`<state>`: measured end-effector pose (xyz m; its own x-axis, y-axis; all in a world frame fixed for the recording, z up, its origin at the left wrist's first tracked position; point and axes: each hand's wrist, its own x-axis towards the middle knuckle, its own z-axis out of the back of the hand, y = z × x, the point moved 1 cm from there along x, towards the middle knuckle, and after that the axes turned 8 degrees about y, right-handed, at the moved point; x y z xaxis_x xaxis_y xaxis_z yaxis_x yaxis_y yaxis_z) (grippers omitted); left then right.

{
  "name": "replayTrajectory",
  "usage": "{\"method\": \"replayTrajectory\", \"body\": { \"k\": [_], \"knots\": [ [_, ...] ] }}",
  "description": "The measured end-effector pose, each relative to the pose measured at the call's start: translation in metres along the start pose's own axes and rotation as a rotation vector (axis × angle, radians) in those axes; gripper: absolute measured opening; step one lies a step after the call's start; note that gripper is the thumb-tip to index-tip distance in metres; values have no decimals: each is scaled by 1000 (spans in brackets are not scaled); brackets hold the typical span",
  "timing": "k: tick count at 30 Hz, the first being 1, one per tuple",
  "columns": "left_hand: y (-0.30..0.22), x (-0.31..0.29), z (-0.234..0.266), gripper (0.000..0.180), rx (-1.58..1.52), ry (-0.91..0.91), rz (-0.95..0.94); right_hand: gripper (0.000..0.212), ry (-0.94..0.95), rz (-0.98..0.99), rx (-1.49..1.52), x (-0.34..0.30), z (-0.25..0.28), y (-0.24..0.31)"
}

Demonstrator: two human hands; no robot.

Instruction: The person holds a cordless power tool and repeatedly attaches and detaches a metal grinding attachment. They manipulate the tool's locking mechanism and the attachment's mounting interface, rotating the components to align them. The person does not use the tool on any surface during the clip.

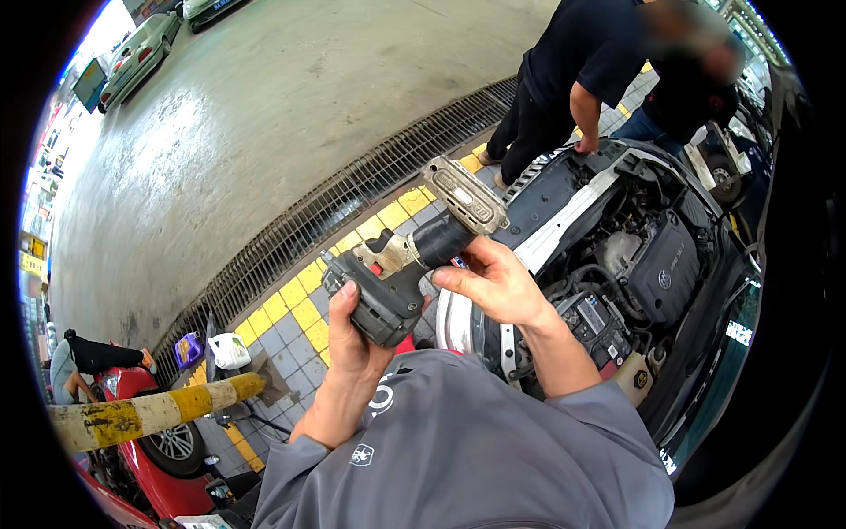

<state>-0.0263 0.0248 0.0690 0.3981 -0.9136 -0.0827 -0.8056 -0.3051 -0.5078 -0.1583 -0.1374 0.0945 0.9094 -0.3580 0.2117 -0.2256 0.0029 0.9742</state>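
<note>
In front of my chest I hold a cordless impact wrench [381, 295], its worn black and beige body tilted. My left hand [351, 348] is wrapped round the black head, with the thumb on top. Close against the black grip, my right hand [493, 286] has its fingers curled behind it and its thumb bent below. A scuffed beige base [467, 196] at the end of the grip points away from me. A small red button shows near the trigger. The fingertips of both hands are partly hidden by the tool.
A car with an exposed engine bay [652, 264] stands at my right, with two people beside it. A floor grate [352, 194] runs past ahead. At left are a yellow-and-white striped pole [159, 412], a white jug [229, 351], a purple jug [188, 350] and a red car [145, 467].
</note>
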Motion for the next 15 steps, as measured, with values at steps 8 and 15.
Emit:
{"method": "replayTrajectory", "body": {
  "k": [8, 15],
  "knots": [
    [-1, -2, -3, 64, -58, -31, 131, 42, 86, -111, -70, 1, 18, -2],
    [-2, 2, 2, 69, -230, -39, 322, 68, 107, 22, -72, 9, 17, 10]
  ]
}}
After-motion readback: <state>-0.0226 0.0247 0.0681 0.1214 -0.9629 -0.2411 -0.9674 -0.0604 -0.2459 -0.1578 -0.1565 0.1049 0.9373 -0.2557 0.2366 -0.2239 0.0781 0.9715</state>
